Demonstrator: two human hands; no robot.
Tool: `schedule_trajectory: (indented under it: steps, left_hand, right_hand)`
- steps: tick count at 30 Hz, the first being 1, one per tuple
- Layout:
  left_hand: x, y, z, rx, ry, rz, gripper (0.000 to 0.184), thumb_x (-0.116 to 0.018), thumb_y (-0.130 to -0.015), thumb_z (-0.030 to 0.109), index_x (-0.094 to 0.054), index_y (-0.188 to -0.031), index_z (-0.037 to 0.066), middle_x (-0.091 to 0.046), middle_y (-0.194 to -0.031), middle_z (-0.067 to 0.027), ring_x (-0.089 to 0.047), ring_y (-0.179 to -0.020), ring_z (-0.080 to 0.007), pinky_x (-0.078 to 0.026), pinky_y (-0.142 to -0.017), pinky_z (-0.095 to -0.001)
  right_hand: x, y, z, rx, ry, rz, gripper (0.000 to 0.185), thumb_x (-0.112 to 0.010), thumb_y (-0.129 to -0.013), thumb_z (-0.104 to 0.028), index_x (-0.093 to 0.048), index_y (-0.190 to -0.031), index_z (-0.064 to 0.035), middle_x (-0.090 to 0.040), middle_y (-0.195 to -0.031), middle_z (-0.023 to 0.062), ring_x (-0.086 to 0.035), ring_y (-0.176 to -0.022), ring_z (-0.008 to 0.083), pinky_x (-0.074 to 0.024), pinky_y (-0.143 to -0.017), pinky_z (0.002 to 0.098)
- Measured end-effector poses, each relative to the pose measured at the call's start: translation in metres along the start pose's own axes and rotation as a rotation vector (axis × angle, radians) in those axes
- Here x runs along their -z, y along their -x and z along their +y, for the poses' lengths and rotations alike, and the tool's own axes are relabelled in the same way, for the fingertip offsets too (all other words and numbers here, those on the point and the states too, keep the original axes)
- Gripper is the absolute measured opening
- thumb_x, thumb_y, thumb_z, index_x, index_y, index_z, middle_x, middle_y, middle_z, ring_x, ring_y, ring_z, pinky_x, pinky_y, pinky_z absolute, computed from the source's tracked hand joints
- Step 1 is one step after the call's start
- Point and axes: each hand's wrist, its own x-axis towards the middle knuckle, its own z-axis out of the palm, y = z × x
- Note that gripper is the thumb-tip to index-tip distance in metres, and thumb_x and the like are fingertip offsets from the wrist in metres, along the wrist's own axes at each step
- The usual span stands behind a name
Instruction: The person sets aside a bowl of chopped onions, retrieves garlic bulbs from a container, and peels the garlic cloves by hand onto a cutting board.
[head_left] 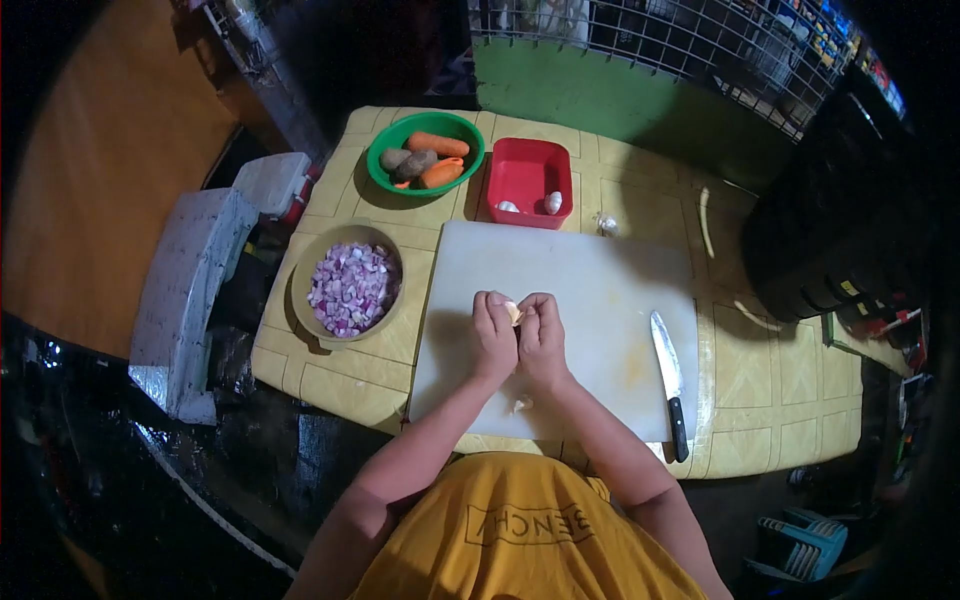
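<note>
Over the middle of the white cutting board (600, 275), my left hand (495, 335) and my right hand (542, 337) are held together, fingers closed on a small garlic piece (514, 313) between the fingertips. A bit of garlic peel (522, 405) lies on the board below my wrists. To the right rests a knife (666, 362) with a black handle, its blade pointing away from me. Behind the board is a red container (530, 180) holding garlic bulbs (553, 203). More garlic (607, 225) sits beside that container on the table.
A beige bowl of chopped purple onion (353, 288) stands left of the board. A green bowl (472, 135) with carrots and brown root vegetables is at the back left of the yellow-covered table (780, 400). A large black object (835, 215) stands at the right.
</note>
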Motion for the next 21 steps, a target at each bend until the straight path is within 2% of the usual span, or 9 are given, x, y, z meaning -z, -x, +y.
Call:
schedule_trajectory:
  steps: [2,4,7,11,13,15,18,20,21]
  left_hand:
    - [-0.002,0.002,-0.006,0.003,0.074,0.048,0.033,-0.038,-0.104,0.032,-0.051,-0.094,0.002,-0.059,-0.083,-0.0121,-0.056,-0.074,-0.0252,-0.046,-0.069,-0.0383]
    - [0.004,0.0,-0.007,0.13,0.094,-0.01,0.031,-0.043,-0.103,0.03,-0.052,-0.092,0.002,-0.058,-0.083,-0.0087,-0.055,-0.075,-0.0191,-0.046,-0.07,-0.0351]
    - [0.011,-0.003,-0.005,0.17,0.192,-0.086,0.029,-0.049,-0.102,0.027,-0.052,-0.088,0.001,-0.058,-0.08,-0.0076,-0.055,-0.074,-0.0156,-0.047,-0.066,-0.033]
    - [0.017,0.0,0.005,0.038,0.076,-0.064,0.025,-0.055,-0.1,0.022,-0.051,-0.086,0.002,-0.056,-0.075,-0.0038,-0.052,-0.07,-0.0098,-0.046,-0.062,-0.0299]
    - [0.017,-0.001,0.003,0.057,0.154,-0.07,0.024,-0.055,-0.099,0.021,-0.05,-0.085,0.002,-0.056,-0.073,-0.0051,-0.052,-0.068,-0.0106,-0.045,-0.061,-0.031]
    - [0.017,0.001,0.005,0.085,0.227,-0.08,0.024,-0.055,-0.099,0.02,-0.049,-0.084,0.003,-0.056,-0.071,-0.0063,-0.052,-0.066,-0.0114,-0.045,-0.059,-0.0322]
    - [0.019,0.003,0.01,0.033,0.056,-0.127,0.024,-0.053,-0.1,0.019,-0.047,-0.083,0.003,-0.055,-0.068,-0.0089,-0.052,-0.061,-0.0136,-0.044,-0.055,-0.0346]
    - [0.015,0.001,0.008,-0.164,-0.015,-0.092,0.024,-0.052,-0.1,0.02,-0.047,-0.084,0.003,-0.055,-0.067,-0.0105,-0.052,-0.057,-0.0156,-0.043,-0.052,-0.0362]
    - [0.014,0.002,0.004,-0.167,-0.014,-0.108,0.024,-0.052,-0.1,0.02,-0.047,-0.084,0.003,-0.055,-0.067,-0.0105,-0.052,-0.057,-0.0156,-0.043,-0.052,-0.0362]
  right_hand:
    - [0.003,0.003,0.002,-0.062,-0.067,-0.029,0.014,-0.041,-0.097,-0.008,-0.05,-0.106,-0.002,-0.057,-0.085,0.0106,-0.055,-0.073,0.0169,-0.048,-0.067,0.0313]
    - [0.005,0.002,-0.005,-0.126,-0.14,-0.07,0.014,-0.041,-0.096,-0.007,-0.05,-0.106,-0.0028,-0.055,-0.086,0.008,-0.053,-0.074,0.0136,-0.0473,-0.066,0.0295]
    - [0.02,0.001,-0.046,-0.438,-0.42,-0.237,0.014,-0.045,-0.098,-0.011,-0.05,-0.107,-0.0029,-0.055,-0.09,0.0057,-0.053,-0.076,0.0114,-0.047,-0.068,0.0271]
    - [0.018,-0.01,-0.024,-0.287,-0.24,-0.292,0.014,-0.045,-0.101,-0.014,-0.048,-0.11,-0.0037,-0.054,-0.084,0.0024,-0.048,-0.063,0.0083,-0.0421,-0.056,0.0237]
    - [0.018,-0.009,-0.017,-0.079,-0.075,-0.361,0.02,-0.048,-0.099,-0.018,-0.05,-0.108,-0.0002,-0.061,-0.089,0.0102,-0.058,-0.078,0.0164,-0.0494,-0.071,0.0307]
    - [0.022,-0.007,-0.023,-0.031,0.049,-0.358,0.02,-0.048,-0.099,-0.018,-0.05,-0.108,0.0004,-0.062,-0.086,0.0133,-0.059,-0.075,0.0202,-0.0498,-0.071,0.0328]
    - [0.018,-0.006,-0.032,0.029,0.17,-0.273,0.02,-0.045,-0.099,-0.016,-0.05,-0.107,0.0014,-0.062,-0.082,0.0185,-0.06,-0.071,0.0267,-0.0504,-0.071,0.0361]
    - [0.015,-0.002,-0.03,0.043,0.175,-0.191,0.019,-0.044,-0.098,-0.014,-0.051,-0.106,0.0017,-0.062,-0.08,0.0206,-0.06,-0.069,0.0294,-0.0504,-0.071,0.0373]
    - [0.012,-0.001,-0.024,-0.038,0.144,-0.165,0.019,-0.043,-0.097,-0.013,-0.052,-0.107,0.0015,-0.061,-0.081,0.0199,-0.06,-0.07,0.0296,-0.0504,-0.071,0.0375]
